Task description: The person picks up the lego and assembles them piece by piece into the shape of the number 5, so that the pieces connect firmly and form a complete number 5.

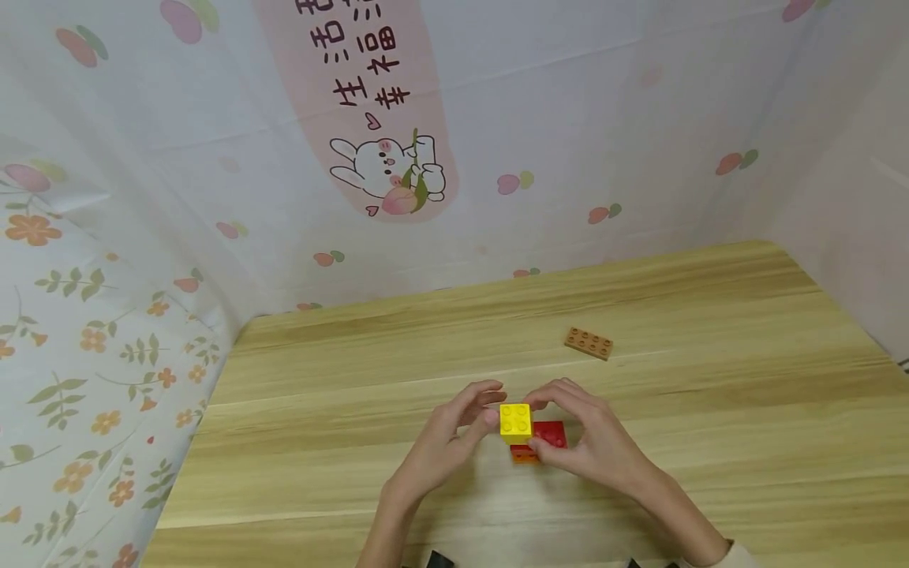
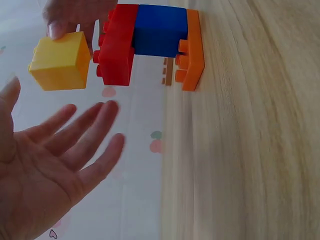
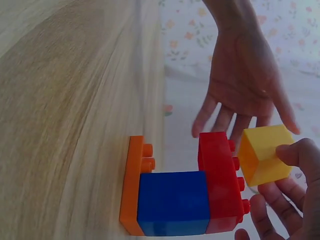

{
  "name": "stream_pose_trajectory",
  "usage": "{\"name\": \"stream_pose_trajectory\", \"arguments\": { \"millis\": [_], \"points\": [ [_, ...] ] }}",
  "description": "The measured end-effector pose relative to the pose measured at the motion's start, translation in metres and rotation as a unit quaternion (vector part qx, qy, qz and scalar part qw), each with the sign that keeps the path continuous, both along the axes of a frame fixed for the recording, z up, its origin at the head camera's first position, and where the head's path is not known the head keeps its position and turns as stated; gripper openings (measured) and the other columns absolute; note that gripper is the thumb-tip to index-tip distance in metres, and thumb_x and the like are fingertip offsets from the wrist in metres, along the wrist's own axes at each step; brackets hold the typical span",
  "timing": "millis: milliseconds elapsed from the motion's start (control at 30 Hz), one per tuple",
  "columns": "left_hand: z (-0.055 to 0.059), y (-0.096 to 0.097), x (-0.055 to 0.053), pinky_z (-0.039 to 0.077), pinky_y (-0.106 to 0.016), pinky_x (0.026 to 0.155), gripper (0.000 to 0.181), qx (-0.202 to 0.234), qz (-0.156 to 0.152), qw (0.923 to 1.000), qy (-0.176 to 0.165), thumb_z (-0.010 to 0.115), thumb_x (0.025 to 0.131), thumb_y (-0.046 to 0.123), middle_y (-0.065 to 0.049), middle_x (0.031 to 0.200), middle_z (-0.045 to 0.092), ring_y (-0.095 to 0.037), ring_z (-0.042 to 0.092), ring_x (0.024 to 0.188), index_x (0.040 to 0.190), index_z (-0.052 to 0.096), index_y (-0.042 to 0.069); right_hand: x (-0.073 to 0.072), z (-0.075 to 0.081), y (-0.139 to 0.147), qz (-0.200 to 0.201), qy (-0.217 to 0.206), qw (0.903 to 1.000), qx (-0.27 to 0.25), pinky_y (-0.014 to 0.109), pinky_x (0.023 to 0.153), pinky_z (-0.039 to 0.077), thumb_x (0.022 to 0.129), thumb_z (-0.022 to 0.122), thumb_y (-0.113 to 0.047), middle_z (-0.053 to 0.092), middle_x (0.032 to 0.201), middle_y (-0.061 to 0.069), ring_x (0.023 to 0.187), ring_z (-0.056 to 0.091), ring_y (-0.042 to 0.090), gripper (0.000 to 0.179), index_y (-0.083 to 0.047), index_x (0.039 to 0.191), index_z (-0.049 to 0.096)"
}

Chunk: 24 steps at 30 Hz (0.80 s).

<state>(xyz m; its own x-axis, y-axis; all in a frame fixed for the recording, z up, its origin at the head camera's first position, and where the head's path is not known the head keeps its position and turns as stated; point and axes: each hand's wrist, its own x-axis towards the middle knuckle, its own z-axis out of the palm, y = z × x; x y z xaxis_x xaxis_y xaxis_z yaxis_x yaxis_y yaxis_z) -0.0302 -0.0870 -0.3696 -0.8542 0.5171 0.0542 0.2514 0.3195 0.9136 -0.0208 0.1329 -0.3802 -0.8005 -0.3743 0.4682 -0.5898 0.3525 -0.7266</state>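
My right hand pinches a yellow toy building block by its sides, thumb on one face. The block hangs slightly tilted above a red block, whose studs face it. Under the red block sits a blue block, stacked on an orange plate that lies on the table. Red and blue cover part of the orange plate; its studs show at one end. To the left of the yellow block, my left hand is held with fingers spread and palm turned toward the stack, holding nothing.
A light brown studded plate lies on the wooden table, beyond the hands and a little to the right. Patterned cloth hangs along the table's far edge, and flowered cloth hangs at the left.
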Motion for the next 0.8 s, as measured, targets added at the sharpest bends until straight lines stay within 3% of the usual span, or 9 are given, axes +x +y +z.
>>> {"name": "stream_pose_trajectory", "arguments": {
  "millis": [133, 367, 467, 567, 667, 800],
  "points": [
    [-0.001, -0.001, -0.001, 0.044, -0.036, 0.092, 0.035, -0.006, -0.011, 0.9991, -0.04, 0.037, 0.101, 0.033, -0.006, 0.131, 0.052, -0.014, 0.056, 0.108, 0.13, 0.046, 0.016, -0.001, -0.003, 0.0, 0.005, 0.006, 1.0, 0.003, 0.036, 0.077, 0.051, 0.07, 0.079, -0.01, 0.061, 0.101, -0.013, 0.091, 0.056, 0.012, 0.04, -0.02, 0.105, 0.062],
    [-0.005, 0.0, -0.002, 0.048, -0.04, 0.086, 0.025, 0.013, -0.031, 0.9957, -0.086, 0.038, 0.101, 0.028, -0.009, 0.133, 0.047, -0.015, 0.06, 0.099, 0.121, 0.043, 0.013, -0.003, -0.005, 0.003, 0.009, 0.027, 0.9995, 0.012, 0.034, 0.074, 0.05, 0.069, 0.078, -0.007, 0.06, 0.101, -0.013, 0.089, 0.053, 0.007, 0.042, -0.021, 0.105, 0.062],
    [0.002, 0.002, 0.0, 0.051, -0.041, 0.079, 0.025, 0.02, -0.039, 0.9939, -0.101, 0.037, 0.102, 0.022, -0.012, 0.132, 0.047, -0.016, 0.06, 0.097, 0.123, 0.042, 0.009, -0.003, -0.005, 0.003, 0.015, 0.023, 0.9996, 0.011, 0.034, 0.073, 0.05, 0.068, 0.078, -0.008, 0.06, 0.101, -0.013, 0.088, 0.053, 0.007, 0.042, -0.021, 0.105, 0.062],
    [0.016, 0.004, 0.004, 0.053, -0.042, 0.073, 0.027, 0.021, -0.047, 0.9929, -0.107, 0.037, 0.102, 0.019, -0.015, 0.13, 0.048, -0.016, 0.059, 0.094, 0.124, 0.042, 0.004, -0.002, -0.006, 0.003, 0.022, 0.026, 0.9994, 0.008, 0.033, 0.072, 0.05, 0.067, 0.078, -0.006, 0.061, 0.1, -0.013, 0.087, 0.054, 0.011, 0.043, -0.02, 0.104, 0.062],
    [0.026, 0.005, 0.007, 0.053, -0.04, 0.075, 0.029, 0.017, -0.052, 0.993, -0.105, 0.039, 0.101, 0.019, -0.015, 0.128, 0.05, -0.015, 0.058, 0.098, 0.124, 0.044, 0.002, -0.002, -0.007, 0.002, 0.027, 0.039, 0.9989, 0.001, 0.03, 0.07, 0.049, 0.065, 0.078, -0.004, 0.061, 0.099, -0.011, 0.084, 0.054, 0.012, 0.045, -0.019, 0.104, 0.062],
    [0.019, 0.006, 0.005, 0.051, -0.038, 0.08, 0.03, 0.038, -0.071, 0.9905, -0.112, 0.04, 0.101, 0.019, -0.011, 0.127, 0.051, -0.017, 0.055, 0.107, 0.127, 0.045, 0.005, -0.002, -0.009, 0.002, 0.027, 0.046, 0.9985, -0.006, 0.025, 0.067, 0.047, 0.064, 0.077, -0.002, 0.061, 0.097, -0.01, 0.079, 0.052, 0.009, 0.046, -0.018, 0.104, 0.062]
  ]
}}
